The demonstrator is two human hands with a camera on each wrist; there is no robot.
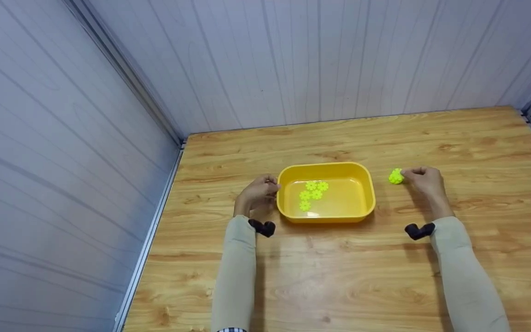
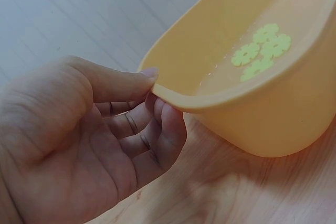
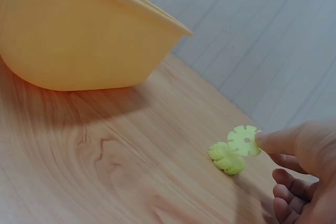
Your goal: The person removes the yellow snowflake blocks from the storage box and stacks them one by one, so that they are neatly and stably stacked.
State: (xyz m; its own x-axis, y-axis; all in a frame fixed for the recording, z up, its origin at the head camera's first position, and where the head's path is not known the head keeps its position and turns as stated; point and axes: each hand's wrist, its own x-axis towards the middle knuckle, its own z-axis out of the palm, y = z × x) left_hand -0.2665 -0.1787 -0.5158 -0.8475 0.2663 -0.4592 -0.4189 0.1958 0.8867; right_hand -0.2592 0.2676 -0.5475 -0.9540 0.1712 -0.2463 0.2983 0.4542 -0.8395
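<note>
Between our two hands sits the yellow rectangular plastic tub (image 1: 325,193) on the wooden surface (image 1: 339,276), and we judge the work roughly half done. Four lime-green flower-shaped plastic discs (image 1: 312,193) already lie flat on the tub's floor, just beyond our left fingers (image 2: 157,124). Our left hand (image 1: 257,193) pinches the tub's near rim, thumb on top and curled fingers beneath the lip, steadying it.

Off to the other side, well apart from the tub, our right hand (image 1: 424,180) is at a small heap of the same lime-green discs (image 3: 228,158) resting on the surface. One single lime-green disc (image 3: 243,140) stands on edge against our right fingertip (image 3: 268,141), on top of the heap; the thumb is hidden, so we cannot tell whether this disc is pinched or only touched. The other fingers curl loosely below.

What seems left, by our reckoning: the discs beside our right fingers are not yet in the tub, and we cannot count how many the heap holds.
</note>
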